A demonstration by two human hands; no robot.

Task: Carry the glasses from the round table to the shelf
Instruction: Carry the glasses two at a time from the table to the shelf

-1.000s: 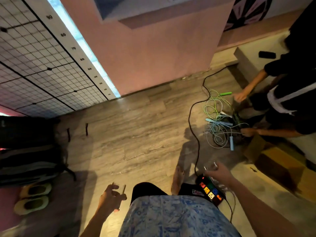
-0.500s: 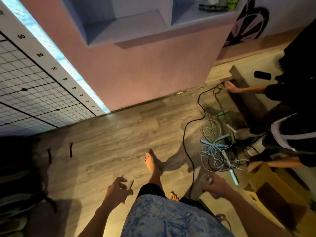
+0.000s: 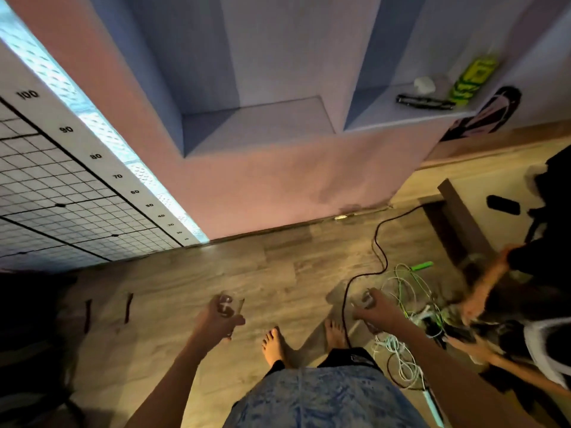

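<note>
My left hand (image 3: 216,319) grips a clear glass (image 3: 232,301), held low over the wooden floor. My right hand (image 3: 375,310) holds a second clear glass (image 3: 367,299) at about the same height. Ahead and above stands the pink wall shelf, with a bare left compartment (image 3: 259,125) and a right compartment (image 3: 401,114). Both hands are well short of the shelf. The round table is out of view.
The right compartment holds a black object (image 3: 423,101), a white item (image 3: 425,84) and a green packet (image 3: 471,77). A black cable (image 3: 378,254) and tangled cords (image 3: 408,291) lie on the floor to my right, where another person (image 3: 525,304) crouches. A measuring grid board (image 3: 61,193) stands to the left.
I have stepped closer to the shelf and the view has tilted up, showing both compartments fully. Both hands keep their glasses and sit a little higher in view.
</note>
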